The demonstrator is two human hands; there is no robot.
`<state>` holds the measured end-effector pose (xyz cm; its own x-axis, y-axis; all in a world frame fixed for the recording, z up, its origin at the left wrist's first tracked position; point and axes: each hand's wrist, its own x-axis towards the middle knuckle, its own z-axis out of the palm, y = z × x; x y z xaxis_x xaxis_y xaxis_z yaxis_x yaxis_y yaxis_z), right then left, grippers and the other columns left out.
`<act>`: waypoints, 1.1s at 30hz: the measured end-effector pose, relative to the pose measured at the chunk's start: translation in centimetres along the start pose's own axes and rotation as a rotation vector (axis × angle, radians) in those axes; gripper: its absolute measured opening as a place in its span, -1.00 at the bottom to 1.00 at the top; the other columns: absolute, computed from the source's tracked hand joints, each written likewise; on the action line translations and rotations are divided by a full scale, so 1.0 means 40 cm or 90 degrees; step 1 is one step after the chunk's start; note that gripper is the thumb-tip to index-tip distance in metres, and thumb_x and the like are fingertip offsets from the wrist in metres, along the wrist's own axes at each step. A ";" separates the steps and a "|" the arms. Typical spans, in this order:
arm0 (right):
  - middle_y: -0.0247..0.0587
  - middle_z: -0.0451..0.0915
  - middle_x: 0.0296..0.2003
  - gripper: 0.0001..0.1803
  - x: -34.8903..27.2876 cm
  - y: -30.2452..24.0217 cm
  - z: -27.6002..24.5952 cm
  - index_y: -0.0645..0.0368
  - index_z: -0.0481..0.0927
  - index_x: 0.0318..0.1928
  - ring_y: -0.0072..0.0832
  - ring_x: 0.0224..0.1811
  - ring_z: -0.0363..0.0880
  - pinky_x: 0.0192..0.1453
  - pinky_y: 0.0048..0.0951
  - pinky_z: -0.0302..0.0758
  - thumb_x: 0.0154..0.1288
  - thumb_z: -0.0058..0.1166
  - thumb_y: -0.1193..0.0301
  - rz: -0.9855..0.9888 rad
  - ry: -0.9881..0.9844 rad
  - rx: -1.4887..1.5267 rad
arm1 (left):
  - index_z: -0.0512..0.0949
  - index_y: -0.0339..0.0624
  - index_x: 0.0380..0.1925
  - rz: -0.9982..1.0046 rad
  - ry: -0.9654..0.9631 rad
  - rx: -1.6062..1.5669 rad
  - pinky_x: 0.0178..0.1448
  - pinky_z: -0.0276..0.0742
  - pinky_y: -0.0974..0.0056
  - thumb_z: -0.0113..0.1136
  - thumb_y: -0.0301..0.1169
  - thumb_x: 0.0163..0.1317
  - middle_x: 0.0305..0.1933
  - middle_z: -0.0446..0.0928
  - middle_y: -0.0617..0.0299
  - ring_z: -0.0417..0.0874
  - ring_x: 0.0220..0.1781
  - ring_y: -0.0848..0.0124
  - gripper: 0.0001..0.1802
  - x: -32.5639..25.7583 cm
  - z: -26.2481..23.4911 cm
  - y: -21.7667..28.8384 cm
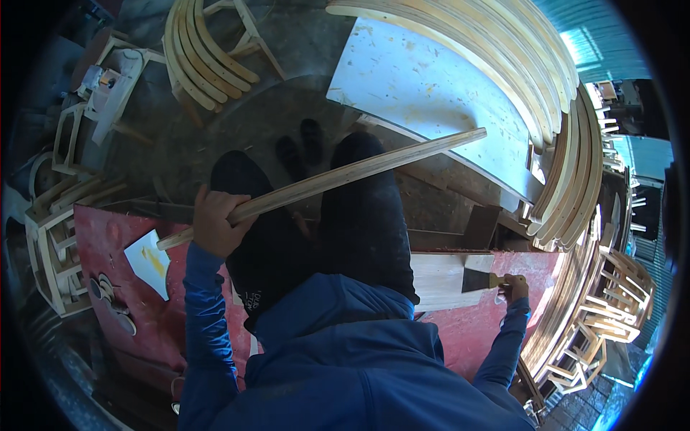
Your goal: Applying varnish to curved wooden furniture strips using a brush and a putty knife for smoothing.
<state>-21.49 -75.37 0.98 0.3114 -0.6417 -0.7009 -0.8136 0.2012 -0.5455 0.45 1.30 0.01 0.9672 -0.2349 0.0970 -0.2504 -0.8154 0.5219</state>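
Note:
My left hand (pixel 218 221) is closed around a long, slightly bowed wooden strip (pixel 359 169) near one end. The strip slants across above my thighs, and its far end overlaps the white-topped table (pixel 402 75) in the picture. Out to the right, my right hand (pixel 515 288) grips the handle of a putty knife (pixel 476 280) with a wide dark blade. That blade is over a pale wooden board (pixel 438 279) on the red bench (pixel 474 334). Left of my left hand, a white plate smeared with yellow (pixel 151 262) lies by the strip's near end.
Curved wooden slats (pixel 460 32) are stacked along the table's far side, and more curved pieces (pixel 205 57) stand at the far left. Round discs or lids (pixel 111 302) lie on the red surface at left. Wooden frames (pixel 50 251) crowd the left, others (pixel 604 316) the right.

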 end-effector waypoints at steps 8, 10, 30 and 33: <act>-0.08 0.72 -0.38 -0.78 -0.038 -0.093 0.125 0.24 0.70 -0.12 -0.35 -0.47 0.72 -0.41 -0.32 0.68 0.31 0.24 0.37 -0.445 0.111 -0.308 | 0.70 -0.07 -0.21 0.017 0.016 -0.019 0.51 0.21 -0.19 0.56 -0.28 -0.03 -0.31 0.65 0.22 0.66 -0.11 0.17 -0.64 0.008 0.005 -0.008; -0.13 0.76 -0.30 -0.81 -0.086 -0.125 0.215 0.16 0.73 -0.13 -0.28 -0.25 0.77 -0.11 -0.28 0.66 0.28 0.27 0.39 -0.674 0.102 -0.525 | 0.70 -0.05 -0.22 0.014 0.021 -0.012 0.49 0.22 -0.21 0.55 -0.24 -0.01 -0.31 0.66 0.24 0.66 -0.11 0.19 -0.65 -0.003 0.006 -0.019; -0.22 0.69 -0.39 -0.74 -0.347 -0.340 0.423 0.22 0.73 -0.13 -0.48 -0.48 0.62 -0.37 -0.45 0.53 0.41 0.29 0.26 -0.781 -0.022 -0.394 | 0.73 -0.06 -0.18 0.020 0.144 0.044 0.48 0.26 -0.23 0.49 -0.21 0.04 -0.27 0.71 0.29 0.65 -0.15 0.23 -0.66 -0.055 0.012 0.036; -0.23 0.66 -0.39 -0.60 -0.329 -0.368 0.464 0.24 0.66 -0.07 -0.56 -0.56 0.57 -0.50 -0.58 0.50 0.48 0.22 0.10 -0.681 -0.016 -0.027 | 0.72 -0.07 -0.15 -0.018 0.190 0.079 0.49 0.25 -0.26 0.52 -0.23 0.00 -0.25 0.70 0.26 0.66 -0.10 0.18 -0.61 -0.042 -0.054 0.074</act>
<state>-4.52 -56.16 9.70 0.8829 -0.4534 0.1220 -0.1285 -0.4833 -0.8660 -1.81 0.41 3.22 0.9392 -0.0604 0.3381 -0.2086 -0.8823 0.4220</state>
